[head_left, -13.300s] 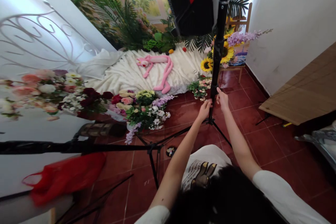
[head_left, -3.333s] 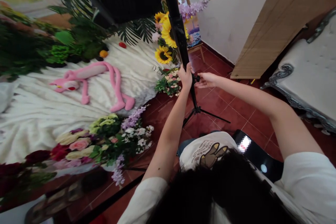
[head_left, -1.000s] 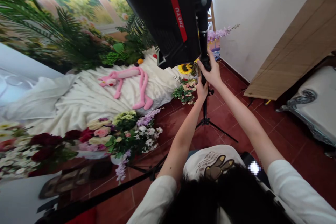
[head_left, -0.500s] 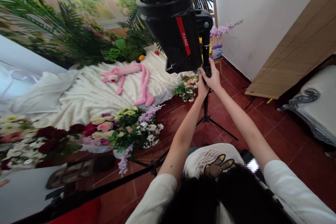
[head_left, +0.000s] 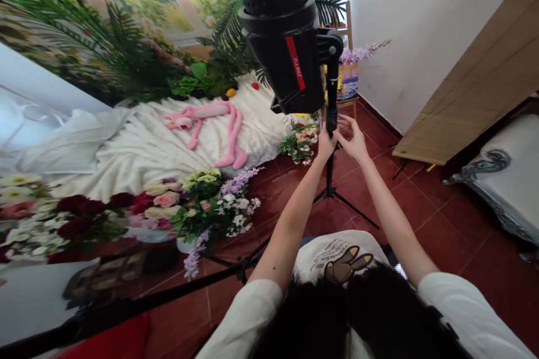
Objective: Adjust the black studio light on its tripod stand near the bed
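A black studio light (head_left: 286, 56) with a red ZHEYU label stands before me, its body mounted by a side bracket on a light stand (head_left: 332, 90). My left hand (head_left: 327, 142) is closed round the stand's pole, just below a black collar; its far fingers are hidden. My right hand (head_left: 352, 139) is beside the pole on the right, its fingers curved and spread apart, thumb pointing at the pole. I cannot tell whether the thumb touches the pole or the left hand. The stand's legs spread on the red tiled floor (head_left: 404, 207).
Left of the stand, a pink plush toy (head_left: 210, 110) lies on a white furry blanket (head_left: 138, 148). Artificial flowers (head_left: 168, 207) line its front. Another black pole (head_left: 177, 287) crosses the lower left. A wooden board (head_left: 458, 78) and a silver-trimmed seat (head_left: 509, 174) are at right.
My right hand has loosened from the pole, its fingers now spread. The studio light sits lower and slightly farther right in view. My left hand stays on the pole.
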`<control>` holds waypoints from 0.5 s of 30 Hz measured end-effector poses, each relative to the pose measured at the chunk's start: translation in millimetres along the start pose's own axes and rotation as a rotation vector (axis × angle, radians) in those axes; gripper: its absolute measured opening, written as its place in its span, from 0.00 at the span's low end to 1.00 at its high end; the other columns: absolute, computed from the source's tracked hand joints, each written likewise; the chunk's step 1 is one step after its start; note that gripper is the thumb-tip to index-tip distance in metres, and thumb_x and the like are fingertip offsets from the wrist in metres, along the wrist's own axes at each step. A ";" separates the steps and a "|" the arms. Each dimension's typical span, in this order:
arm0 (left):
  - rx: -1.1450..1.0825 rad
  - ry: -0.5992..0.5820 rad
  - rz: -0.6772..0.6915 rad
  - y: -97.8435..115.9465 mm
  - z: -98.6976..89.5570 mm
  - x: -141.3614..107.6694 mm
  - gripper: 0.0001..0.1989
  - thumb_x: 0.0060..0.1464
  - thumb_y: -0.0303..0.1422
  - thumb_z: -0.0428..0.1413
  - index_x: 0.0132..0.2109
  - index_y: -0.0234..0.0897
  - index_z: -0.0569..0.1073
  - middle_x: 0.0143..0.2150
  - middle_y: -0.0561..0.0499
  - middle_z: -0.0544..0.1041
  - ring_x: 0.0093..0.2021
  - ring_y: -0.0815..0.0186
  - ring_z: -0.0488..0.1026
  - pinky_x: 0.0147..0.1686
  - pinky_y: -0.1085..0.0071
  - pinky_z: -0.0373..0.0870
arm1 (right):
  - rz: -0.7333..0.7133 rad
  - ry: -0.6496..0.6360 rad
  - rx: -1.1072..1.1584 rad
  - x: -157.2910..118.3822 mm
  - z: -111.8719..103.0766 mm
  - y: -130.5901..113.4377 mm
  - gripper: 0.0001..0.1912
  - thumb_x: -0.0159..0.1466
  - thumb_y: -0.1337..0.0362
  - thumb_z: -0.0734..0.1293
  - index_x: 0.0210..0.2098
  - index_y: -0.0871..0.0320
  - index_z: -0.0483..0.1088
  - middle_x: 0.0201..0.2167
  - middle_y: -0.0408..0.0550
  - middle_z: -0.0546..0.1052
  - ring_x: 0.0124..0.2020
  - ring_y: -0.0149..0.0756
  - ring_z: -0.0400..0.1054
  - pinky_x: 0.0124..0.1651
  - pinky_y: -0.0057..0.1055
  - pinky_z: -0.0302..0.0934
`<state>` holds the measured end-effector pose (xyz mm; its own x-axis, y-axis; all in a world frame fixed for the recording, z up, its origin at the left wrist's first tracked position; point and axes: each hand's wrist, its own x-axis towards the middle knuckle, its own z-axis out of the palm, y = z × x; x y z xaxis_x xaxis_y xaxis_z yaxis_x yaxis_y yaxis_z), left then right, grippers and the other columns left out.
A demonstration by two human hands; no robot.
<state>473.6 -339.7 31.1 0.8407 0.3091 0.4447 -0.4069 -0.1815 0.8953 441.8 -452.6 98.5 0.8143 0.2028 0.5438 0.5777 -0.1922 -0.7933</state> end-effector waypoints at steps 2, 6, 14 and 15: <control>0.025 0.011 -0.016 6.6 -1.5 -1.2 0.20 0.56 0.51 0.57 0.43 0.38 0.71 0.34 0.50 0.76 0.35 0.66 0.74 0.41 0.67 0.72 | 0.026 0.045 0.014 -16.8 -6.2 4.8 0.20 0.64 0.50 0.67 0.50 0.53 0.71 0.50 0.53 0.78 0.53 0.40 0.73 0.58 0.41 0.67; 0.070 0.037 -0.018 13.0 -2.7 -1.3 0.22 0.54 0.54 0.57 0.38 0.39 0.69 0.31 0.51 0.73 0.34 0.66 0.72 0.41 0.67 0.71 | 0.059 0.147 -0.023 -51.2 -7.7 14.8 0.16 0.66 0.50 0.65 0.36 0.55 0.76 0.51 0.55 0.78 0.55 0.42 0.71 0.62 0.46 0.64; 0.060 0.039 -0.004 7.3 -1.5 0.9 0.24 0.52 0.57 0.56 0.39 0.41 0.70 0.32 0.50 0.74 0.34 0.64 0.73 0.43 0.65 0.71 | 0.152 0.100 -0.011 -83.8 -3.1 29.6 0.18 0.66 0.53 0.64 0.50 0.54 0.75 0.55 0.55 0.76 0.58 0.43 0.70 0.62 0.46 0.64; 0.056 0.040 -0.002 7.5 -1.3 0.8 0.24 0.52 0.58 0.56 0.40 0.41 0.70 0.33 0.49 0.75 0.35 0.64 0.73 0.43 0.64 0.72 | 0.161 0.081 0.032 -84.5 -1.5 31.1 0.20 0.66 0.53 0.65 0.53 0.54 0.74 0.55 0.55 0.76 0.58 0.42 0.70 0.62 0.46 0.65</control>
<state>470.7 -339.6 38.2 0.8263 0.3460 0.4443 -0.3833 -0.2325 0.8939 391.1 -477.2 28.3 0.8986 0.0938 0.4286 0.4387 -0.1849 -0.8794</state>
